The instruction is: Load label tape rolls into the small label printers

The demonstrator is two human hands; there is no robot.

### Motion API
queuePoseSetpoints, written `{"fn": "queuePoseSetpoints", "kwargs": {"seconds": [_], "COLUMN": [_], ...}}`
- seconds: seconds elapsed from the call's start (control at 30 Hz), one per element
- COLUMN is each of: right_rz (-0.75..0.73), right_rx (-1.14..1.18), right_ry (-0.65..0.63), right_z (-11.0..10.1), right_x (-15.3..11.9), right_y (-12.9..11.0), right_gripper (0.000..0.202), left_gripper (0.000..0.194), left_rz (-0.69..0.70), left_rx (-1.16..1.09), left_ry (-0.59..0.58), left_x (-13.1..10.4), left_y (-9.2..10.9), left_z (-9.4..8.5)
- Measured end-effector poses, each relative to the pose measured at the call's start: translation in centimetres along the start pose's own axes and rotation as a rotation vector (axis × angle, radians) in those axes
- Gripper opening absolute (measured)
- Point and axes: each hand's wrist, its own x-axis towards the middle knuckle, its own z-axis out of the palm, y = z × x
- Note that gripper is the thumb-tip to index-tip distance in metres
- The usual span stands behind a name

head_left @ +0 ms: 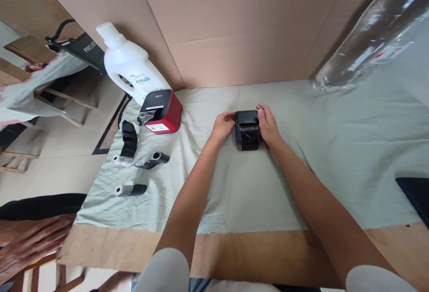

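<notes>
A small black printer-like device [247,118] sits on the pale green cloth, with a strip of dark film [250,139] hanging over its front. My left hand [224,126] touches its left side, and my right hand [267,125] lies along its right side; the fingers of both are curved round the edges. Off to the left stands a red and black device [172,111] with crumpled film at its front. Nearer the cloth's left edge lie several small rolls, among them a white and black one [130,190] and a dark one [157,160].
Behind the red device leans a large white bottle [134,66]. Cardboard [241,28] walls the back. A clear plastic-wrapped item [362,46] is at the back right, a dark flat object [415,196] at the right edge. Another person's hands [36,243] rest at lower left.
</notes>
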Motion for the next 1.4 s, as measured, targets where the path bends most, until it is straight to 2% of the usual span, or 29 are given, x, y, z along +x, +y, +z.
{"fn": "queuePoseSetpoints", "kwargs": {"seconds": [0.17, 0.3, 0.47, 0.6, 0.87, 0.97, 1.1, 1.23, 1.4], "right_rz": [0.005, 0.010, 0.011, 0.014, -0.017, -0.011, -0.010, -0.006, -0.008], "right_rx": [0.007, 0.024, 0.033, -0.006, 0.039, 0.035, 0.035, 0.030, 0.026], "right_ry": [0.004, -0.002, -0.007, -0.013, -0.089, -0.084, -0.081, -0.087, -0.080], "right_z": [0.0, -0.1, -0.1, -0.1, -0.2, -0.2, -0.2, -0.2, -0.3], "right_x": [0.0, 0.0, -0.1, -0.3, -0.4, -0.3, -0.3, -0.3, -0.4], "right_y": [-0.1, 0.0, 0.0, -0.2, -0.1, 0.0, 0.0, -0.2, -0.5], "right_gripper": [0.080, 0.079, 0.081, 0.088, 0.086, 0.086, 0.087, 0.087, 0.084], "left_gripper": [0.049, 0.042, 0.036, 0.041, 0.042, 0.039, 0.047, 0.045, 0.044], "left_rz": [0.028, 0.031, 0.095, 0.058, 0.113, 0.087, 0.045, 0.000, 0.051], "left_rx": [0.045, 0.137, 0.332, 0.366, 0.298, 0.278, 0.275, 0.263, 0.228], "left_ry": [0.011, -0.015, -0.121, -0.187, -0.143, -0.128, -0.063, -0.074, -0.058], "left_x": [0.2, 0.1, -1.1, -2.1, -2.1, -2.2, -2.7, -3.0, -2.7], "left_y": [-0.3, 0.1, 1.6, 2.6, 3.1, 3.5, 4.1, 4.4, 4.3], "left_z": [0.1, -0.5, -2.0, -2.7, -2.7, -2.6, -2.5, -2.5, -2.5]}}
